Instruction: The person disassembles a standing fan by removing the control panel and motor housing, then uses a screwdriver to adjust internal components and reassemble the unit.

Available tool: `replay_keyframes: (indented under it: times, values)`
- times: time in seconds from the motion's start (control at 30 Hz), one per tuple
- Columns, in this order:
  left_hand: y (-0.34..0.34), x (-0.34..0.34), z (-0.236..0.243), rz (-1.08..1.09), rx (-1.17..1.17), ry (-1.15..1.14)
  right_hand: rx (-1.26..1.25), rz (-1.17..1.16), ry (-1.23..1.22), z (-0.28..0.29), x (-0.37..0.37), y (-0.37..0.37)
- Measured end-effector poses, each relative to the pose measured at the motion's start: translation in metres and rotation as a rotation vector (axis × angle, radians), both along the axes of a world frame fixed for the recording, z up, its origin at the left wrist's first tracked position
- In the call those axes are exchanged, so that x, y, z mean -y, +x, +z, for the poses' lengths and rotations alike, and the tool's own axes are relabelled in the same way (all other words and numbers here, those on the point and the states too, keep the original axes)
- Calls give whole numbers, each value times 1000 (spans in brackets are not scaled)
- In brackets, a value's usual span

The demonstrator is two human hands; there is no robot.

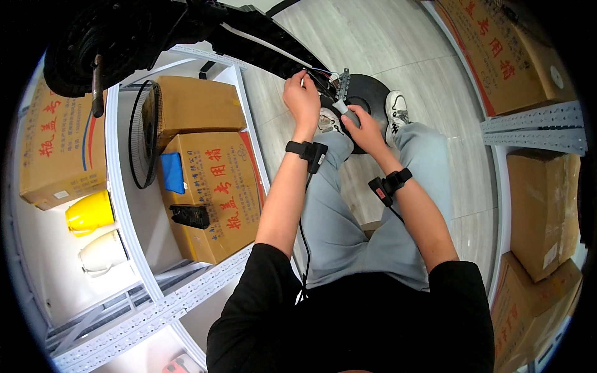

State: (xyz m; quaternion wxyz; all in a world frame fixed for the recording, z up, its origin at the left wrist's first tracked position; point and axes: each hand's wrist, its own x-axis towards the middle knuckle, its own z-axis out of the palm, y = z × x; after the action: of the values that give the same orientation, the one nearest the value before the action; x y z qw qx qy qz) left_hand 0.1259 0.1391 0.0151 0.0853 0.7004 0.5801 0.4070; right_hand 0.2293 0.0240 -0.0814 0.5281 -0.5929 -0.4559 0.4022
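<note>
A long black stand pole (267, 43) slants across the top. Beside its lower end my left hand (302, 99) is closed, thumb and fingertips together by thin dark wires (321, 81). What sits between those fingertips is too small to make out. My right hand (367, 129) is wrapped round a tool with a grey and dark handle (342, 108), pointing up and left. Just beyond the handle stands a narrow grey strip with several knobs (344, 82); whether it joins the tool I cannot tell. Under both hands lies a round black base (375, 93), between my shoes.
A black motor head with a metal shaft (97, 87) hangs at upper left. White metal shelving (143, 261) on the left holds cardboard boxes (214, 186), a black fan grille (144, 133), a yellow cup (90, 213) and a white cup (102, 253). More boxes (541, 211) stand on the right.
</note>
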Motion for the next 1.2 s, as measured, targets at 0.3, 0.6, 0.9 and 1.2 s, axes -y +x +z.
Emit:
replay_keyframes:
  times: [0.3, 0.6, 0.9, 1.2]
  values:
    - [3, 2, 4, -8, -51, -15, -512, 133, -224, 16, 2, -11]
    - [2, -2, -2, -7, 10, -26, -567, 141, -249, 23, 5, -14]
    - [-2, -7, -6, -8, 69, -36, -465, 78, -199, 33, 8, -14]
    - [-4, -6, -5, -18, 106, -66, -250, 1, -74, 33, 10, -18]
